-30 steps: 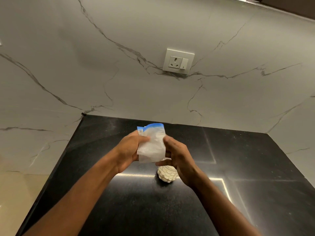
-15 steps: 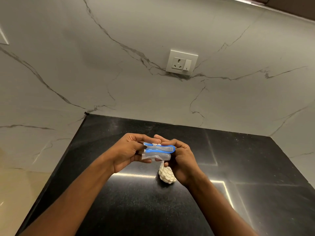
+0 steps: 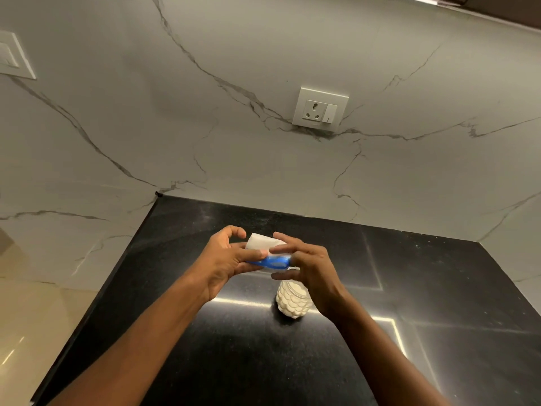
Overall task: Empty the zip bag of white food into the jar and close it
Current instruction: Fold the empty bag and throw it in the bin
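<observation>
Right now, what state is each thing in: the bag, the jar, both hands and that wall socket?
zip bag: held in the air above the counter, blue zip edge toward the camera; open or sealed, cannot tell.
jar: upright on the counter, holding white food; top hidden by the right hand.
left hand: pinches the bag's left end.
right hand: pinches the bag's right end.
wall socket: nothing plugged in.

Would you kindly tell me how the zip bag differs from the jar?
The zip bag is gripped by the left hand and right hand; the jar stands on the counter. The zip bag is flat, blue-edged; the jar is rounded, scale-patterned. Both look white.
</observation>
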`<state>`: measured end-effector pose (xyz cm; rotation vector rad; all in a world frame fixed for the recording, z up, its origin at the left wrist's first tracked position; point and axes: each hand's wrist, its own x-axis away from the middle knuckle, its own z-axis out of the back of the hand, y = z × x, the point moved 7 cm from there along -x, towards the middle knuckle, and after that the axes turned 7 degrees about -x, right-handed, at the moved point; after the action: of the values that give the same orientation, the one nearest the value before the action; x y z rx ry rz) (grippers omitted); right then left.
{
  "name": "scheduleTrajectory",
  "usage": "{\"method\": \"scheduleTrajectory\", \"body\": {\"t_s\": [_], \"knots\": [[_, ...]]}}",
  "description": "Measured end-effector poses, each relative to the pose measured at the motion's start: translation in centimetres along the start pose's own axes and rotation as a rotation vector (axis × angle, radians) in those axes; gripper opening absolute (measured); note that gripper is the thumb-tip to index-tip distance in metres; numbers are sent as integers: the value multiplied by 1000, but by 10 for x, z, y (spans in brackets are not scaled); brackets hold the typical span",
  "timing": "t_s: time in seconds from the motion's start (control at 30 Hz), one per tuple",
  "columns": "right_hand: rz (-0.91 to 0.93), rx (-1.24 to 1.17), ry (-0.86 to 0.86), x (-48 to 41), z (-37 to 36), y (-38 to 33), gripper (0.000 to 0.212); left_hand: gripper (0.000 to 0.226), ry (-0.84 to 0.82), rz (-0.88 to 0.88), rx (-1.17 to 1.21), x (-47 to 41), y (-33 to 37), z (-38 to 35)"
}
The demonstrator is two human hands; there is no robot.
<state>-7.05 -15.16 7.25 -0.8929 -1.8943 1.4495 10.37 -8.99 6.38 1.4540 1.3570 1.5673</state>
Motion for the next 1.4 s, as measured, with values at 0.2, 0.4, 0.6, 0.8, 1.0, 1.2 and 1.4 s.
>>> {"method": "scheduleTrajectory", "body": {"t_s": [0.2, 0.4, 0.6, 0.8, 1.0, 1.2, 1.4], "knots": [[-184, -176, 49, 7, 10, 12, 45, 62, -20, -67, -65, 4, 2, 4], [-202, 96, 121, 11, 3, 13, 13, 52, 76, -80, -123, 17, -11, 8], [-57, 357, 105, 13, -26, 15, 5, 48, 282, -110, -73, 42, -28, 31], [-172, 429, -73, 17, -75, 46, 7, 54, 589, -190, -27, 82, -45, 89], [-416, -83, -31, 39, -153, 104, 15, 29, 848, -231, 133, 137, -59, 186], [-542, -228, -25, 69, -276, 160, 38, 19, 958, -123, 168, 214, -115, 307], [-613, -204, -25, 93, -401, 222, 32, 21, 989, 86, 81, 277, -193, 404]]}}
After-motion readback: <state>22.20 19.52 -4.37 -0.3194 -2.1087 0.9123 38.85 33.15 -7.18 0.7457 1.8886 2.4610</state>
